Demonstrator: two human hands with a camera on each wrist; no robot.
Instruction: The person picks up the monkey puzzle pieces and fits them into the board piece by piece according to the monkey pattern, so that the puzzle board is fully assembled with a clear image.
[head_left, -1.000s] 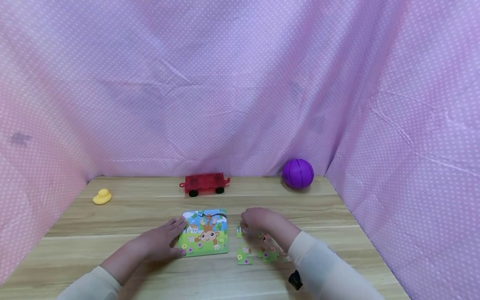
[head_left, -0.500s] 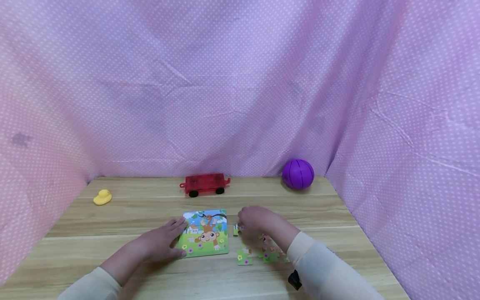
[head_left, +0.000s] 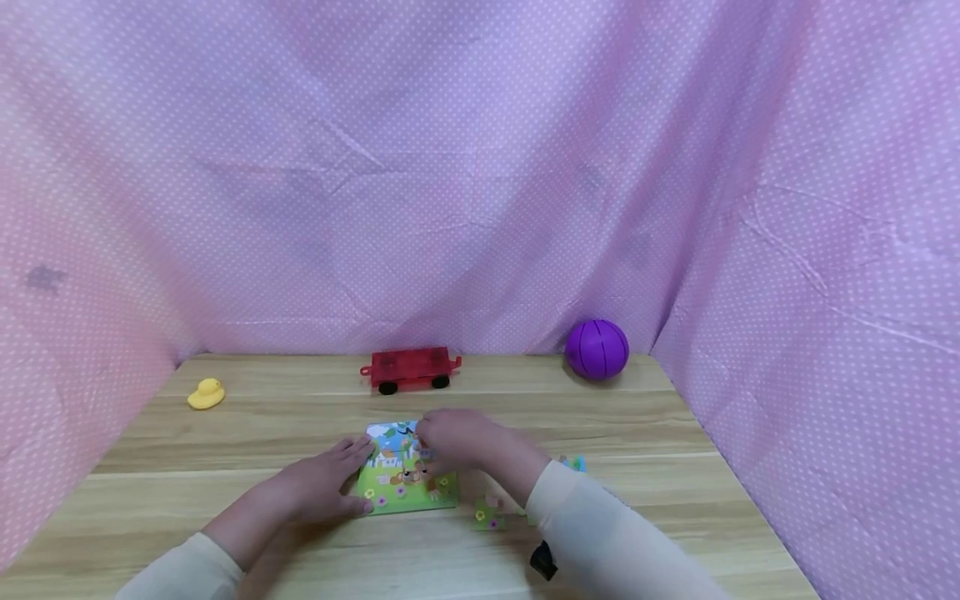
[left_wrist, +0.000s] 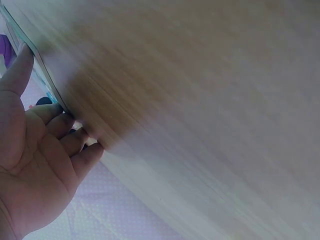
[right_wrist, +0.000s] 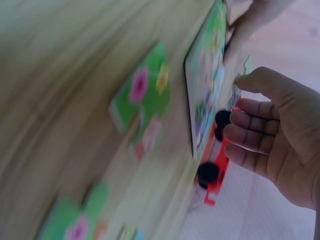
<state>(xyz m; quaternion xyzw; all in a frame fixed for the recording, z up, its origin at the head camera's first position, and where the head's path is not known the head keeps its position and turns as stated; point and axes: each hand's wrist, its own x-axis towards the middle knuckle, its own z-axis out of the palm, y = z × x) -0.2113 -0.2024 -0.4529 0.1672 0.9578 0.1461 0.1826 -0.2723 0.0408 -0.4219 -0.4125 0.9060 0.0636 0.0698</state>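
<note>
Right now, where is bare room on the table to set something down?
Free: between yellow duck and red wagon, and between wagon and purple ball. Crowded: around puzzle board, with left hand, right hand and loose pieces.

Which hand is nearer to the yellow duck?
Left. The left hand touches the puzzle board at its left edge, to the right of the yellow duck; the right hand is farther right, over the board.

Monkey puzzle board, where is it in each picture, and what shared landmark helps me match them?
Head: the monkey puzzle board lies below centre, beside the left hand.
Left wrist: only the board's edge shows, upper left, at the thumb.
Right wrist: the board is right of centre, upper half, slanting.
Shared landmark: the left hand.
</note>
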